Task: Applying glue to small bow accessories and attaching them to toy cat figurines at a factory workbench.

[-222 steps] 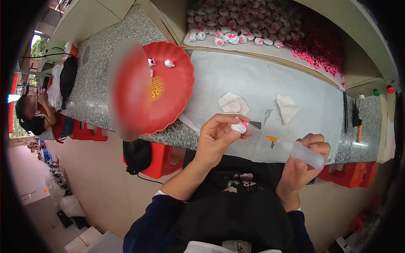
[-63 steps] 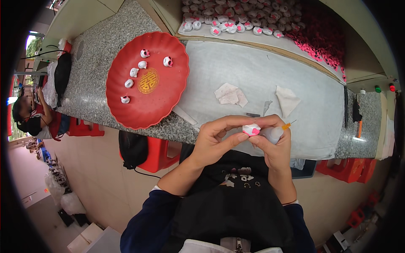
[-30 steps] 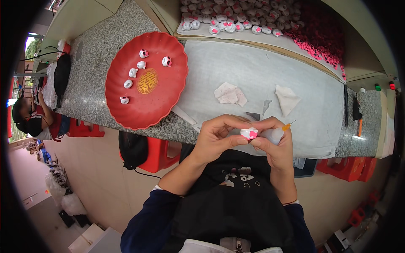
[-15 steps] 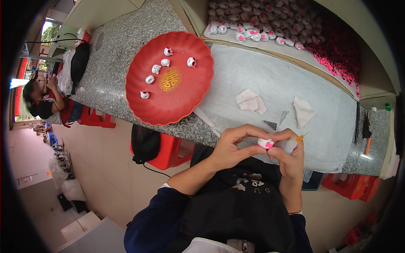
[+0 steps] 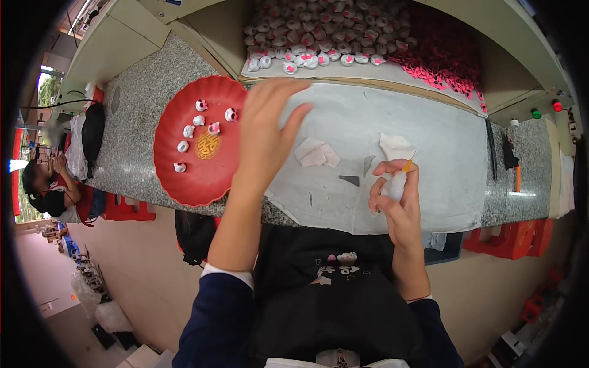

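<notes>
Red plastic, scalloped at its rim, makes up the round plate (image 5: 202, 178) that sits on the speckled granite counter (image 5: 138, 132) at the person's left, with a gold emblem at its centre. Six small white pieces with pink spots (image 5: 198, 120) lie scattered over its upper half, apart from one another. The left hand (image 5: 265, 126) stretches out over the plate's right edge, palm down, fingers spread and loose; it grips nothing that shows, and whether anything lies under the palm cannot be told. The nearest of the small pieces lie just left of it.

The right hand (image 5: 392, 199) is low over the near edge of a pale sheet (image 5: 429, 147) that covers the middle of the counter. Its fingers are curled tight around a small translucent squeeze bottle with an orange nozzle (image 5: 400, 178), the nozzle pointing up and away from the person. Two crumpled white tissues lie on the sheet: one (image 5: 316, 153) between the two hands, the other (image 5: 392, 146) just beyond the bottle's tip. Two small dark grey scraps (image 5: 359, 173) rest on the sheet between the tissues.

Along the far side of the counter a long tray is heaped with many more white-and-pink pieces (image 5: 319, 46), and a mass of bright pink parts (image 5: 438, 58) fills its right end. At the counter's far right lies a dark tool with an orange tip (image 5: 512, 159). Another person (image 5: 52, 190) sits far off at the left rim
</notes>
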{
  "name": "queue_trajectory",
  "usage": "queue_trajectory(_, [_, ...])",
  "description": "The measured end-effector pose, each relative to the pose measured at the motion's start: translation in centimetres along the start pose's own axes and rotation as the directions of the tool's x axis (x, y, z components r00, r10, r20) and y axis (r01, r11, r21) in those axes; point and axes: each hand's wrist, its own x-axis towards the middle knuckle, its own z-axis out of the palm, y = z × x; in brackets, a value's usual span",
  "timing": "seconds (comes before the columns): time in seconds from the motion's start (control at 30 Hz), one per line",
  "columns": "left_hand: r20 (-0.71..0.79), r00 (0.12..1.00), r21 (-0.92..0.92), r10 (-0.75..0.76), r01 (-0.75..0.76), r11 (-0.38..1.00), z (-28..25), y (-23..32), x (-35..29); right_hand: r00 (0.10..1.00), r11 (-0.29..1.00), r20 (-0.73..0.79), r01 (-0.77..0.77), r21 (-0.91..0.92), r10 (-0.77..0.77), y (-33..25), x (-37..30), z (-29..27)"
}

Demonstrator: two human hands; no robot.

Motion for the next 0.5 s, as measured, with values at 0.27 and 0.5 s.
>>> queue_trajectory(0.27, [0.279,0.96,0.367,0.004,-0.11,0.924,15.1,-1.7,8.1,0.996,0.999,-0.073,-0.045,0.024,0.046,-2.1,-1.7,-1.8])
queue_trajectory(0.5, [0.288,0.922,0.255,0.259,-0.335,0.907,16.8,-1.0,7.5,0.997,1.0,-0.079,-0.005,0.005,0.005,-2.0,-1.6,-2.7])
